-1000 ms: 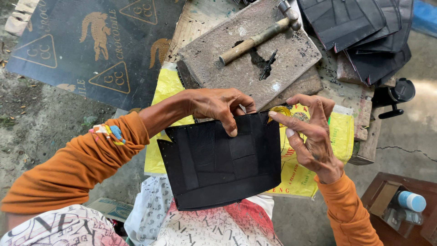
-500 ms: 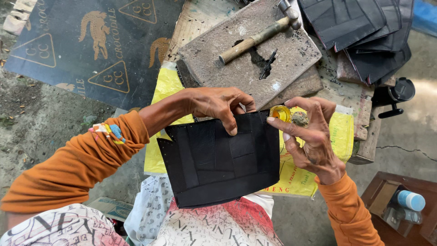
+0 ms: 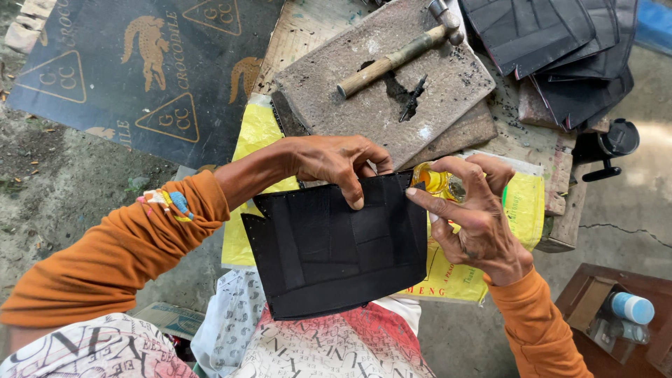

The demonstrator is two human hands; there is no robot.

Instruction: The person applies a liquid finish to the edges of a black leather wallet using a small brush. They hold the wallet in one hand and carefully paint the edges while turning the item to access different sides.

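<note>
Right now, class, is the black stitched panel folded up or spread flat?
Spread flat. The black panel shows its whole face with sewn strips; the left hand pinches its top edge, the right hand steadies its right edge.

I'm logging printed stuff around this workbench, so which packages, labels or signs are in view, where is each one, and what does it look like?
Dark printed sheet: ground at upper left, flat, navy with gold animal figures and triangles.
Yellow printed bag: flat on the bench under the black leather piece and both hands, yellow with dark print.
Small bottle: brown box at lower right, white with a blue cap.
</note>
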